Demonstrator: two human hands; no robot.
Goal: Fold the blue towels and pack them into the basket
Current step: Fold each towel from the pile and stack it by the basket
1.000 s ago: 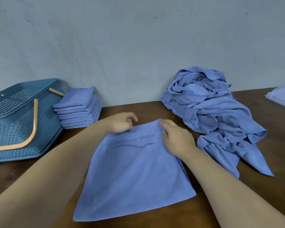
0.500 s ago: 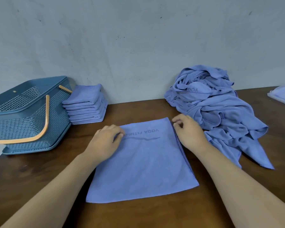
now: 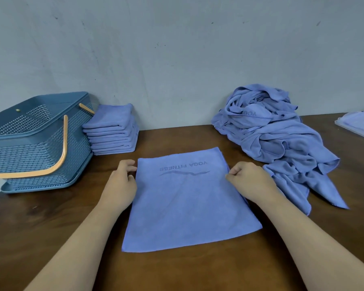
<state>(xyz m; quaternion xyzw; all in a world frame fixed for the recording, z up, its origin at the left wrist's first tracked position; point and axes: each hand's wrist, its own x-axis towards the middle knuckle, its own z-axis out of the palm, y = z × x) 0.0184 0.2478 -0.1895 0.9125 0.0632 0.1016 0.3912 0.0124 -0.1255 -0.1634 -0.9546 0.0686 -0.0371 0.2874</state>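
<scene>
A blue towel (image 3: 189,204) printed "YOGA FITNESS" lies flat, folded once, on the brown table (image 3: 51,227) in front of me. My left hand (image 3: 120,185) pinches its left edge near the far corner. At the right edge, also near the far corner, my right hand (image 3: 248,179) pinches the cloth. A stack of several folded blue towels (image 3: 111,131) stands against the wall beside the blue basket (image 3: 34,141), which has orange handles. A heap of unfolded blue towels (image 3: 277,139) lies at the right.
A clear plastic packet (image 3: 357,124) holding blue cloth lies at the far right edge of the table. The grey wall (image 3: 177,59) runs along the back. The table's left edge passes just under the basket.
Both hands slid apart from the towel's far middle to its left and right edges and now pinch them. The view shifted left, bringing more of the basket into sight.
</scene>
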